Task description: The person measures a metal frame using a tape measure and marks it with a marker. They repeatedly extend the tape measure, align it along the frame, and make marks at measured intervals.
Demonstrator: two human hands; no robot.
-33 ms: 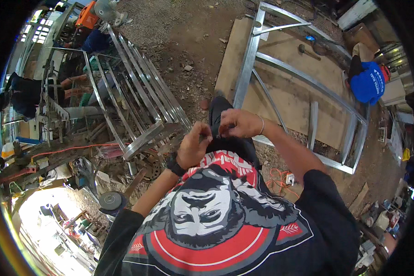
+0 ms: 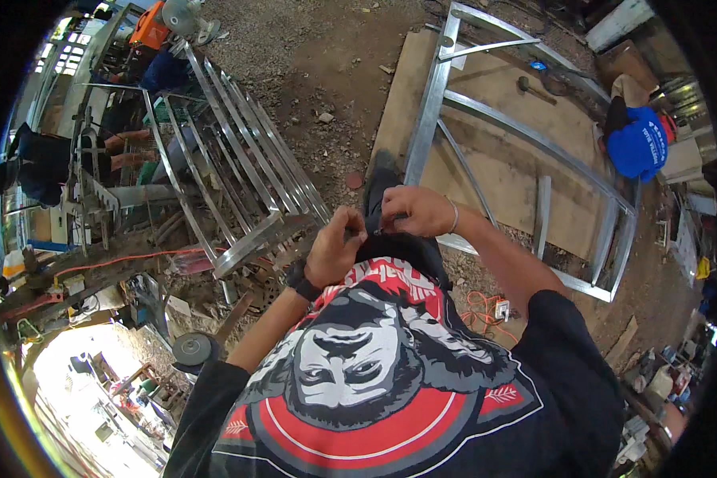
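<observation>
Both hands are raised close together in front of my waist, just beyond the hem of my black and red printed shirt (image 2: 350,350). My left hand (image 2: 336,245), with a dark watch (image 2: 301,281) on its wrist, has its thumb and fingers bent into a pinch. A thin bracelet (image 2: 454,217) circles the wrist of my right hand (image 2: 416,212), whose fingers are curled and pinched as well. Only a narrow gap separates the fingertips. Anything between them is too small to make out. Below the hands show my dark trousers (image 2: 410,251).
A curved metal frame (image 2: 526,135) lies on a brown board (image 2: 394,119) at the right, with a hammer (image 2: 538,92) on it. Metal bars in a rack (image 2: 247,143) stand at the left. A person in a blue shirt (image 2: 637,143) is at the far right. An orange cord (image 2: 482,311) lies behind my right arm.
My hands keep almost the same pinched pose. My dark-trousered leg shifts slightly, and more of a round reddish-brown piece on the ground shows beside it.
</observation>
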